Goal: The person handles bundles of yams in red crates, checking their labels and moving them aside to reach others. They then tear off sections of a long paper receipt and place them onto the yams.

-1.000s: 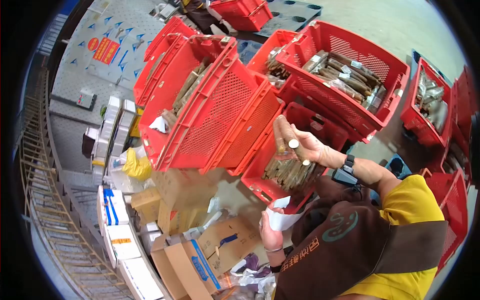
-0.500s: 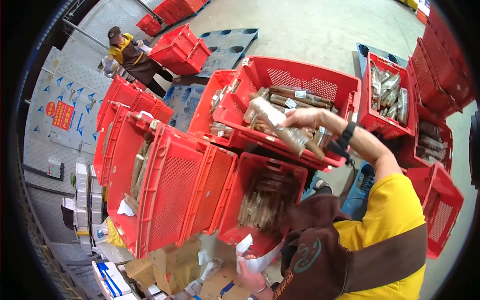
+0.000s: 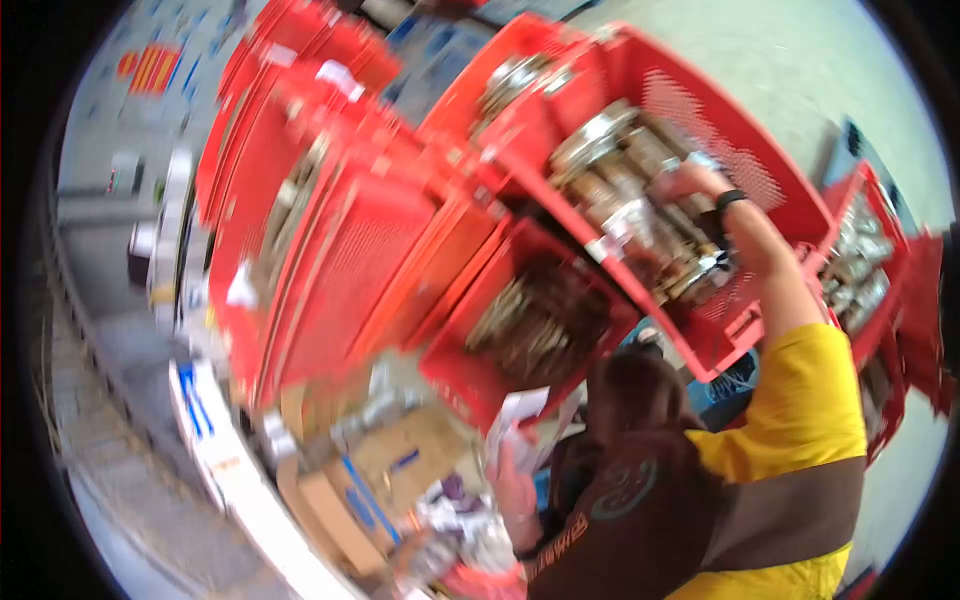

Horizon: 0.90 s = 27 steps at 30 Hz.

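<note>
My left hand is low in the middle of the head view, closed on a strip of white paper. My right hand reaches into a large red crate and touches the plastic-wrapped bundles of long brown roots in it; blur hides whether its fingers hold one. Some bundles carry small white labels. Below and left of that crate, a lower red crate contains more brown roots.
Stacked red crates stand left, one with long roots inside. Another crate of wrapped bundles is at the right. Cardboard boxes and a long white box lie at lower left. A blue pallet shows beneath the crates.
The view has swung and blurred. My right hand, which held a wrapped bundle over the crate's near edge, is now deeper among the bundles. The left hand still grips the paper.
</note>
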{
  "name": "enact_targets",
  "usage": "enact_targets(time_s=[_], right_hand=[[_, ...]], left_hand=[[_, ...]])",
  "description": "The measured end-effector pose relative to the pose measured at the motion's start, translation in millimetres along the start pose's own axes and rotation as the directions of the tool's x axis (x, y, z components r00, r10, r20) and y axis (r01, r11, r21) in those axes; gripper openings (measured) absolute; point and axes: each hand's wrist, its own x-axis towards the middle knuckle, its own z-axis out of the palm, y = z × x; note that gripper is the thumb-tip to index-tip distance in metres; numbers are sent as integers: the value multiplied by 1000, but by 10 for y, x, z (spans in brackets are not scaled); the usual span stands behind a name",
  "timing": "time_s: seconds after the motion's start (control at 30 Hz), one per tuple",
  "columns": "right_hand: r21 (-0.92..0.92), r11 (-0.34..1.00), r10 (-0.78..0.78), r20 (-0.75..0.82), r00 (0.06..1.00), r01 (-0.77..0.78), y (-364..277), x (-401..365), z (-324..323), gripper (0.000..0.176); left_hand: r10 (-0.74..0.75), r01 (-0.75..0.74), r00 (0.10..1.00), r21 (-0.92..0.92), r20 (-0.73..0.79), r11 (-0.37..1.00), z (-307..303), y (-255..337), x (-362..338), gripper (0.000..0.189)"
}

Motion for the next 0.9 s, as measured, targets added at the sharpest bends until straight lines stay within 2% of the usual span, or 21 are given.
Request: enact_targets(time_s=[0.03, 0.07, 0.13, 0.17, 0.2, 0.23, 0.27, 0.3, 0.37, 0.43, 0.5, 0.57, 0.6, 0.63, 0.67, 0.7, 0.73, 0.8, 0.83, 0.87, 0.9], right_hand=[[-161, 981, 94, -68, 993, -104, -58, 45, 16, 33], [-253, 967, -39, -44, 998, 27, -383, -91, -215, 29], [-284, 939, -269, -256, 928, 194, -1184, -598, -557, 24], [-226, 943, -328, -485, 811, 246, -1711, -927, -609, 22], [-29, 843, -495, -431, 754, 537, -2218, -1353, -654, 21], [185, 645, -635, -408, 656, 741, -2668, -1750, -609, 21], [195, 363, -862, -302, 408, 911, -2970, -1991, -440, 30], [260, 289, -918, -198, 344, 921, -3372, -2364, -312, 35], [149, 125, -985, -102, 141, 981, -3765, -2721, 180, 31], [253, 201, -980, 43, 196, 946, -3883, -2899, 631, 33], [246, 207, -978, 80, 193, 947, -3997, -3069, 936, 36], [313, 372, -928, 126, 350, 874, -4128, -3290, 1230, 30], [416, 482, -875, 186, 446, 772, -4191, -3369, 1360, 22], [411, 487, -873, 212, 438, 771, -4261, -3350, 1461, 22], [520, 693, -721, 475, 505, 500, -4307, -3297, 1561, 21], [511, 844, -524, 714, 465, 166, -4317, -3245, 1688, 21], [551, 830, -524, 719, 456, 85, -4265, -3088, 1909, 22], [646, 762, -561, 688, 460, -37, -4088, -2504, 2549, 21], [677, 732, -592, 586, 554, 67, -4126, -2210, 2809, 21], [602, 773, -552, 481, 681, 201, -4221, -1906, 3074, 19], [425, 720, -683, 293, 669, 548, -4168, -1457, 3485, 19]], left_hand=[[7, -7, 1000, 11, 21, 1000, 54, 48, -3, 37], [16, -17, 999, 24, 47, 1000, 84, 96, -2, 35], [54, -55, 994, 13, 91, 998, 80, 124, 32, 35], [63, -62, 996, -15, 56, 998, 71, 132, 42, 35], [45, -45, 991, -3, 123, 999, 67, 134, 48, 34], [26, -30, 979, 13, 200, 999, 41, 107, 61, 34], [28, -24, 967, -16, 252, 1000, -11, 24, 89, 34], [33, -21, 951, -44, 307, 999, -71, -65, 125, 33], [80, -47, 923, -97, 377, 994, -239, -215, 180, 33], [104, -101, 884, -31, 455, 994, -563, -412, 234, 31], [82, -44, 868, -89, 490, 995, -920, -607, 256, 31], [31, 54, 832, -137, 553, 989, -1219, -811, 237, 30], [33, 53, 809, -129, 588, 990, -1359, -889, 215, 29], [39, 62, 815, -153, 579, 986, -1477, -942, 175, 29], [-13, 175, 785, -202, 619, 964, -1572, -984, 128, 29], [-65, 292, 744, -236, 664, 927, -1672, -1050, 77, 29], [-87, 323, 694, -201, 714, 925, -1786, -1185, 71, 29], [-113, 390, 671, -219, 733, 895, -1893, -1418, 28, 29], [-144, 452, 644, -222, 752, 864, -1943, -1553, 16, 28], [-147, 456, 648, -227, 748, 860, -1975, -1685, 1, 28], [-185, 465, 687, -230, 702, 855, -1984, -1802, -5, 28]])
